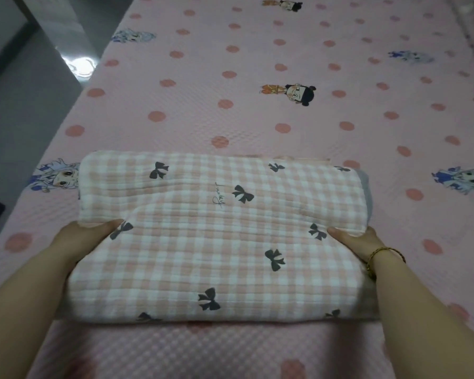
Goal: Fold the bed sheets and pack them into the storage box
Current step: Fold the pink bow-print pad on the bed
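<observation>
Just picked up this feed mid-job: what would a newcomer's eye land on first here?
The folded pink-checked sheet with black bows fills the lower middle, lying on the pink dotted bed cover that spreads across the whole view. The left hand and right hand grip its two sides with thumbs on top, and a gold bracelet sits on the right wrist.

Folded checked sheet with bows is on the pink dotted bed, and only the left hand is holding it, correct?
Not quite: the head view shows both hands holding it. The left hand grips the folded checked sheet at its left edge, the right hand at its right edge, thumbs on top. It is on the pink dotted bed, as you said.
</observation>
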A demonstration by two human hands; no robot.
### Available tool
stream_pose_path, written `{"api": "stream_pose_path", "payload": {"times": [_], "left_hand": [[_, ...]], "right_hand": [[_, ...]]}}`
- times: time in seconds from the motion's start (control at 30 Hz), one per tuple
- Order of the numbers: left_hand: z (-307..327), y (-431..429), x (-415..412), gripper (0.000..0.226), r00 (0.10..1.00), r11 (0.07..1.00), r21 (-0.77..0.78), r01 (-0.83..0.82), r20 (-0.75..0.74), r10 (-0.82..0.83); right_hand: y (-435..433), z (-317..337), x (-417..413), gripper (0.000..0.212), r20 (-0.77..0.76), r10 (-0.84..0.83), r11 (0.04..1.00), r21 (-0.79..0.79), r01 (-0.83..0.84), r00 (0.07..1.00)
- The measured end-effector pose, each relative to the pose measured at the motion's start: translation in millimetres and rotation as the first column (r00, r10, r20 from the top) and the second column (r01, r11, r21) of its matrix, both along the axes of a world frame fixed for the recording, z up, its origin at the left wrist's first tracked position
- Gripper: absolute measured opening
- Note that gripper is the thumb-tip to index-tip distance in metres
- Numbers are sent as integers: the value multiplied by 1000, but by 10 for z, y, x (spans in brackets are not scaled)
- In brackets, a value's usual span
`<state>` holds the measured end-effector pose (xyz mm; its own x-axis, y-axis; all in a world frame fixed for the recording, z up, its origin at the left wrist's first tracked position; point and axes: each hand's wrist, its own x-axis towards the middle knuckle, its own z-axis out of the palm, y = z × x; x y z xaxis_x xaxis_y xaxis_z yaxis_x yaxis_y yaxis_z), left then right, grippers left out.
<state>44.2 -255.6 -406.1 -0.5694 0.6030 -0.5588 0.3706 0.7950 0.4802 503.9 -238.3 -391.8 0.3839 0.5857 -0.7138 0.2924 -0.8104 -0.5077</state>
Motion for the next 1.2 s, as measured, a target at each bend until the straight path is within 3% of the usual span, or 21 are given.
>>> {"api": "stream_pose_path", "payload": {"times": [0.1, 0.2, 0.23, 0.3, 0.37, 0.47, 0.57, 0.7, 0.77, 0.83, 0.9, 0.97, 1.03, 1.1, 1.2], "left_hand": [[205, -80, 171, 61, 997, 998, 60, -36, 71, 32], [412, -437, 413, 46, 980, 995, 57, -86, 183, 75], [443, -659, 517, 43, 974, 994, 38, -102, 207, 92], [348, -1123, 705, 38, 954, 988, 17, -155, 264, 145], [293, -1556, 942, 32, 914, 963, 17, -270, 318, 251], [198, -1966, 1275, 42, 827, 913, -21, -408, 416, 379], [200, -2283, 1582, 60, 738, 885, -131, -447, 505, 447], [417, -2639, 1880, 57, 676, 923, -202, -328, 632, 379], [611, -2685, 1762, 39, 696, 954, -285, -93, 667, 267], [822, -2596, 1459, 27, 796, 877, -298, 377, 588, -143], [953, -2282, 1157, 42, 799, 753, -274, 599, 274, -536], [1067, -1888, 1021, 49, 787, 791, -169, 588, -104, -607], [1026, -1463, 1047, 41, 773, 815, -12, 579, -310, -554], [837, -1108, 1204, 32, 777, 786, 107, 609, -276, -565], [549, -744, 1462, 72, 764, 759, 99, 644, -132, -631]], "right_hand": [[-33, 106, -55, 57, 54, 66, 996, 50, -68, 996], [-3, 208, -114, 52, 140, 35, 986, 156, -57, 989], [22, 250, -172, 55, 232, 40, 982, 169, -81, 972], [76, 266, -276, 62, 513, 143, 970, 96, -222, 847], [-16, 270, -516, 63, 632, 332, 909, -17, -416, 700], [-475, 271, -919, 64, 558, 458, 841, -18, -542, 692], [-1206, 261, -1133, 65, 435, 387, 868, 125, -480, 813], [-2076, 285, -1035, 81, 325, 52, 953, 268, -145, 944], [-2319, 298, -969, 93, 74, -164, 958, 248, 141, 984], [-2433, 316, -950, 99, -207, -324, 924, 142, 356, 923], [-2441, 312, -962, 100, -289, -365, 918, 49, 394, 885], [-2412, 299, -998, 101, -283, -353, 924, 44, 380, 892], [-2380, 267, -1034, 100, -275, -348, 921, 77, 382, 896], [-2343, 265, -1039, 100, -262, -353, 915, 103, 390, 898], [-2236, 234, -981, 97, -265, -364, 899, 150, 411, 893]]}}
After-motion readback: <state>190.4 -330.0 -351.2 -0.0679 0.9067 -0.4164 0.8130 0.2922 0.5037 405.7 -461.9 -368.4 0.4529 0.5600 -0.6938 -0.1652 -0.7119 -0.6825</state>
